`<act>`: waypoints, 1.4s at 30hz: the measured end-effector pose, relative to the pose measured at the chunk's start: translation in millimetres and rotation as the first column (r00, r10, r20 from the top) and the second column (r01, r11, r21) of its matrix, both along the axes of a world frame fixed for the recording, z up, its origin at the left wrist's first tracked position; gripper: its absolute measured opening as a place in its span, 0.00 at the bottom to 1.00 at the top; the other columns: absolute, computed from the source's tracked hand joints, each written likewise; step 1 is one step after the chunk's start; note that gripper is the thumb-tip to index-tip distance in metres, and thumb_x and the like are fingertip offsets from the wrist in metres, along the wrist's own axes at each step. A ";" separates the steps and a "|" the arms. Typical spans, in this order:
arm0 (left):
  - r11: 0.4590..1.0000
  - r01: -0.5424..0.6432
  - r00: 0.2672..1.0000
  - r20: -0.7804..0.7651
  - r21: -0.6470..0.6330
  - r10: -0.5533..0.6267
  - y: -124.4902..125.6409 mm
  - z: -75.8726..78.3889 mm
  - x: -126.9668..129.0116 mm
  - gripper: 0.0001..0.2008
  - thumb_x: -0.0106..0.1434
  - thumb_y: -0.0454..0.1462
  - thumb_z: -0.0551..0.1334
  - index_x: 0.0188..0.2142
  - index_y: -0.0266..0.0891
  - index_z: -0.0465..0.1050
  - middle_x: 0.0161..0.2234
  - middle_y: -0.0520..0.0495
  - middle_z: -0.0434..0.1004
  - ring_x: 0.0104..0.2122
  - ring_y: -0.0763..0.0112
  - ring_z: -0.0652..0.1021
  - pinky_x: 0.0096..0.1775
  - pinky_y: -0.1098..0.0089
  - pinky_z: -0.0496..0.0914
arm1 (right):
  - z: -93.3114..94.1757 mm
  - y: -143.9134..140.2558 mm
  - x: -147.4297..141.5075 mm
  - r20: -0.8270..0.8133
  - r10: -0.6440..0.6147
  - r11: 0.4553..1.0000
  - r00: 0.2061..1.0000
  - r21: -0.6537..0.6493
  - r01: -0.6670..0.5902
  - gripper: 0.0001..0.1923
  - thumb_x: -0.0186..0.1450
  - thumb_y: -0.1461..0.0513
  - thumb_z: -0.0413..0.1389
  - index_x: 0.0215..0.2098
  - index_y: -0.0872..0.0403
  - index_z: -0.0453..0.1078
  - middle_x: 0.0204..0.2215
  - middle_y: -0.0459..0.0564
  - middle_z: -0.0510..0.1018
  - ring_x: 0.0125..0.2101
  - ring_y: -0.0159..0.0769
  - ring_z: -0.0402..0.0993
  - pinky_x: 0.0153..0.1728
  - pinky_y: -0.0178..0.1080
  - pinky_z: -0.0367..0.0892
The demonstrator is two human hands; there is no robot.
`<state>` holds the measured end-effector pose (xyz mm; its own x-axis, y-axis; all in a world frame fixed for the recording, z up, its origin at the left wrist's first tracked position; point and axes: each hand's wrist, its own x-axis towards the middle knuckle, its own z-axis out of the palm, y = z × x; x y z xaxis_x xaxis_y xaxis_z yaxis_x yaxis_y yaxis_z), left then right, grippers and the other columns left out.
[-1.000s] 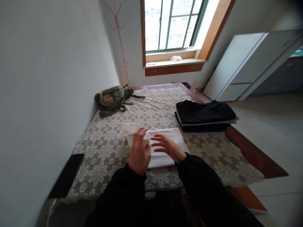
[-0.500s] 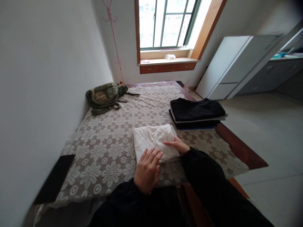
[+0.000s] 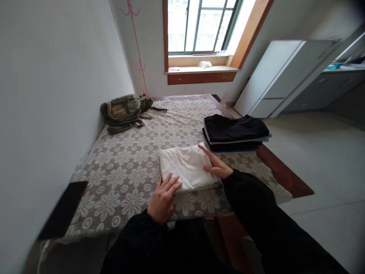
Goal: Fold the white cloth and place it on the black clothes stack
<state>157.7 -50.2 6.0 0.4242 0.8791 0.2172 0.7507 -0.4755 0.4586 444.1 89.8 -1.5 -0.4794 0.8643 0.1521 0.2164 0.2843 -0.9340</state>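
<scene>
A folded white garment (image 3: pixel 186 166) lies flat on the flower-patterned tablecloth (image 3: pixel 122 160) in front of me. My left hand (image 3: pixel 164 196) rests on its near left corner, fingers stretched out. Along the garment's right edge lies my right hand (image 3: pixel 215 163), its fingers extended toward the far right corner and its thumb apart on top. Neither hand is closed round the cloth. Beyond my right hand sits a stack of folded dark clothes (image 3: pixel 236 129), with a lighter grey layer showing between the black ones.
A green backpack (image 3: pixel 125 112) lies at the table's far left against the wall. At the near left edge is a black flat panel (image 3: pixel 64 209) with a white cable. A pink coat stand (image 3: pixel 138 49) and a white fridge (image 3: pixel 273 80) stand beyond the table.
My left hand has moved left to the garment's near left corner. My right hand has straightened along the right edge, and the cloth looks smoother. The view has tilted slightly downward.
</scene>
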 end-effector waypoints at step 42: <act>0.995 0.052 0.995 -0.086 0.080 -0.045 -2.3 -7.9 -3.7 0.42 0.51 0.18 0.50 0.63 0.43 0.70 0.68 0.51 0.65 0.70 0.61 0.59 0.66 0.56 0.64 | -28.0 5.1 49.9 0.059 -0.072 0.990 0.996 -0.114 0.078 0.47 0.55 0.55 0.68 0.70 0.49 0.61 0.74 0.51 0.50 0.73 0.51 0.41 0.71 0.52 0.43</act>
<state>154.0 -52.5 -2.0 0.4860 0.8376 0.2493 0.7599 -0.5460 0.3527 494.0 95.0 -29.6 -0.4176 0.9083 0.0241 0.2849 0.1561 -0.9458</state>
